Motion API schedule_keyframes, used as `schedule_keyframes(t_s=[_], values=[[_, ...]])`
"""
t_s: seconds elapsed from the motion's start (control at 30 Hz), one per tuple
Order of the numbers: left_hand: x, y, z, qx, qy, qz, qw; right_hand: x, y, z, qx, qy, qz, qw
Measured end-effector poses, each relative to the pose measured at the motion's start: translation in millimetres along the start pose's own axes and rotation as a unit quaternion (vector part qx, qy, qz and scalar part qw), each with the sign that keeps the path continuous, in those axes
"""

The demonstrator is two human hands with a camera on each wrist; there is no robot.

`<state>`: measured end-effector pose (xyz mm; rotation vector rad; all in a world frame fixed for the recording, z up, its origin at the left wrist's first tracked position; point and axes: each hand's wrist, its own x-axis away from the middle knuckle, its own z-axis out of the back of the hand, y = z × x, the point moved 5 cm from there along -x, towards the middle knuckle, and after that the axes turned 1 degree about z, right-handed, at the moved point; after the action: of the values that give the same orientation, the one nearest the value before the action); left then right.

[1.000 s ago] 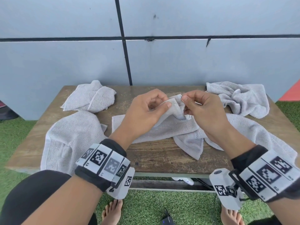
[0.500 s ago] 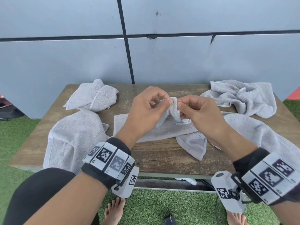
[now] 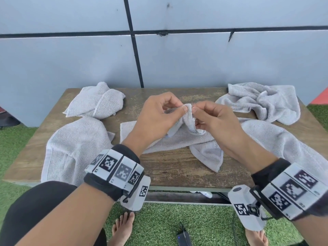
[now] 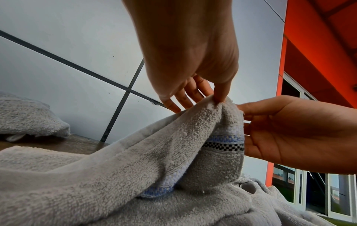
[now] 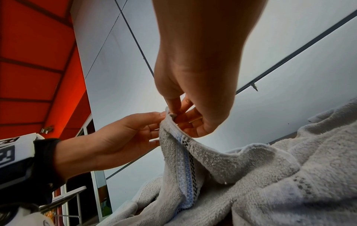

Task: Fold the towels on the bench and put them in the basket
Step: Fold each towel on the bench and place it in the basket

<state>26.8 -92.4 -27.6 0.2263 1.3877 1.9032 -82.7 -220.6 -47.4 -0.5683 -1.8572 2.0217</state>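
A grey towel [image 3: 179, 139] with a blue and black checked stripe [image 4: 224, 142] lies crumpled in the middle of the wooden bench [image 3: 177, 169]. One edge of it is raised into a narrow fold. My left hand [image 3: 181, 107] pinches that fold between thumb and fingers from the left. My right hand [image 3: 196, 113] pinches the same fold from the right, thumb tips almost touching. The left wrist view shows my left hand [image 4: 212, 99] on the towel's top. The right wrist view shows my right hand [image 5: 173, 113] nipping the hem. No basket is in view.
Other grey towels lie around: a bunched one at the back left [image 3: 95, 102], one hanging over the front left edge [image 3: 74, 146], a crumpled one at the back right [image 3: 262, 102], a long one at the right [image 3: 284, 144]. A grey wall stands behind; grass and a black device [image 3: 183, 238] lie below.
Both hands kept their pinch on the towel's edge and drew their fingertips closer, so the raised fold is narrower. The other towels have not moved.
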Motion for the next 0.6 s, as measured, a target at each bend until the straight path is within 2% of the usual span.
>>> schedule_keyframes(t_s=[0.3,0.6], values=[[4.4,0.5,-5.3,-0.005,-0.011,0.002,1.0,1.7,-2.2,-3.7,0.064,0.0,0.021,0.998],[2.4,-4.9,-4.2,0.008,-0.049,0.014,0.999,2.0,-4.5,3.7,0.073,0.001,0.023,0.997]])
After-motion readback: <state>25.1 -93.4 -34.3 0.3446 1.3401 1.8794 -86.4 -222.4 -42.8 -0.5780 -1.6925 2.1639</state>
